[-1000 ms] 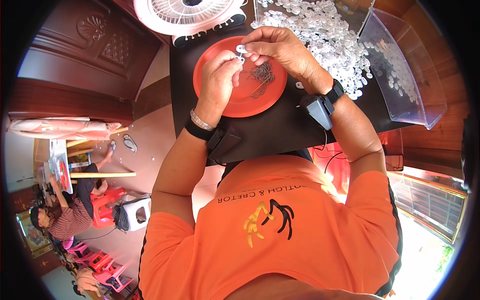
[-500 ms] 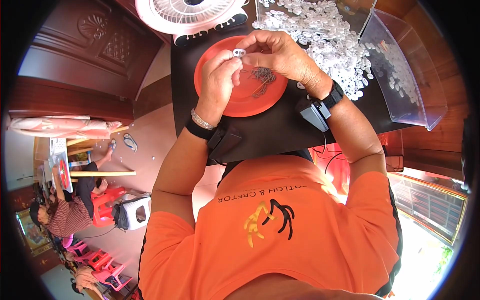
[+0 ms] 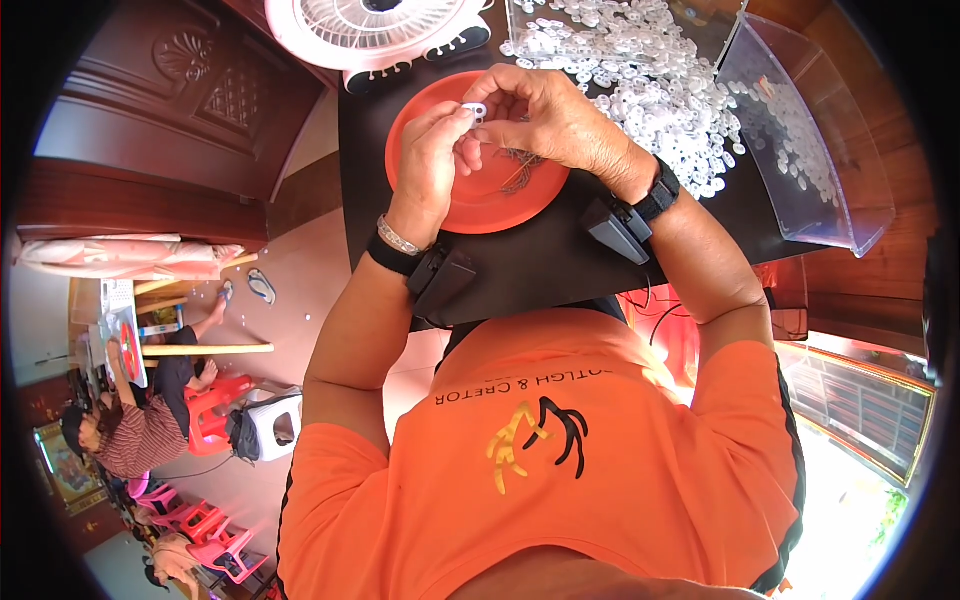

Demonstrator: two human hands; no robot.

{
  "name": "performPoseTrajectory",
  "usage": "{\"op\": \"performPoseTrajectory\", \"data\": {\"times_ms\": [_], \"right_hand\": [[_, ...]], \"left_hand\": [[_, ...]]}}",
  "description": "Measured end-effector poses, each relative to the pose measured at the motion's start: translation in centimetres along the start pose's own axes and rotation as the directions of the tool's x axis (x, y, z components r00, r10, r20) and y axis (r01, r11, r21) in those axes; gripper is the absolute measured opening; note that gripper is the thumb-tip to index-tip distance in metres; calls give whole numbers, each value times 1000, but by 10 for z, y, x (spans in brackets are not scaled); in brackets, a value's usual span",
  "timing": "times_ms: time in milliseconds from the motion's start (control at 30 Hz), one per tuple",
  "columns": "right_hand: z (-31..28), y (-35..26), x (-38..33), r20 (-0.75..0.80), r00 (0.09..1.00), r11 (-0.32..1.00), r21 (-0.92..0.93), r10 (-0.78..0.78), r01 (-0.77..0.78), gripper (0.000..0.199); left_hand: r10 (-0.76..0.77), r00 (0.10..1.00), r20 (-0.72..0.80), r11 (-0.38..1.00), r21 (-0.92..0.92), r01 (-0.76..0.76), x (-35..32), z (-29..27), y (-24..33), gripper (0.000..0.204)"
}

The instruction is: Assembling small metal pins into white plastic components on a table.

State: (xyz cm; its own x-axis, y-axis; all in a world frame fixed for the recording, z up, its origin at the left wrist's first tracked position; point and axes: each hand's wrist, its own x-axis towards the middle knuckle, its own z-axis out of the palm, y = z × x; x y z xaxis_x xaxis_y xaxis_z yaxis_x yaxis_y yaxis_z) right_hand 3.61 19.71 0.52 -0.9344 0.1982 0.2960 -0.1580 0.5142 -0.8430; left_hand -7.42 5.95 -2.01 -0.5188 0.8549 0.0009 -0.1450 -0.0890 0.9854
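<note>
Over red plate (image 3: 485,214) — left hand (image 3: 430,155) pinches white piece (image 3: 477,108), right hand (image 3: 565,122) now curled wider, hold unclear — handling likely unfinished.

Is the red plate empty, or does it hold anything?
Not empty: a small heap of thin grey pieces lies on the plate, partly hidden by the right hand.

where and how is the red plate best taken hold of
Probably by the near rim of the red plate, from the wearer's side: that curved edge is bare, while the left grip and right grip hide much of the far half, and thin dark pieces lie farther in.
</note>
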Motion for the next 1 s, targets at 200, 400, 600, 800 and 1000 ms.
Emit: {"op": "performPoseTrajectory", "data": {"times_ms": [200, 400, 600, 800, 1000], "right_hand": [[14, -1, -2, -130, 980, 963, -242, -152, 117, 29], [17, 1, -2, -155, 967, 929, -344, -202, 139, 22], [18, 0, -3, -159, 968, 931, -339, -195, 132, 17], [19, -6, -5, -188, 955, 925, -347, -229, 154, 11], [16, -7, -5, -146, 968, 959, -227, -206, 169, 12]], "left_hand": [[23, 993, -116, 1000, 12, -22, -2, 8, 1, 26], [14, 993, -119, 998, -64, -22, -1, 7, -1, 25], [42, 991, -130, 998, -41, -47, -1, 6, -5, 25], [79, 993, -90, 995, -46, -83, -3, 5, -3, 23], [71, 994, -84, 995, -68, -77, -2, 4, -5, 21]]}}
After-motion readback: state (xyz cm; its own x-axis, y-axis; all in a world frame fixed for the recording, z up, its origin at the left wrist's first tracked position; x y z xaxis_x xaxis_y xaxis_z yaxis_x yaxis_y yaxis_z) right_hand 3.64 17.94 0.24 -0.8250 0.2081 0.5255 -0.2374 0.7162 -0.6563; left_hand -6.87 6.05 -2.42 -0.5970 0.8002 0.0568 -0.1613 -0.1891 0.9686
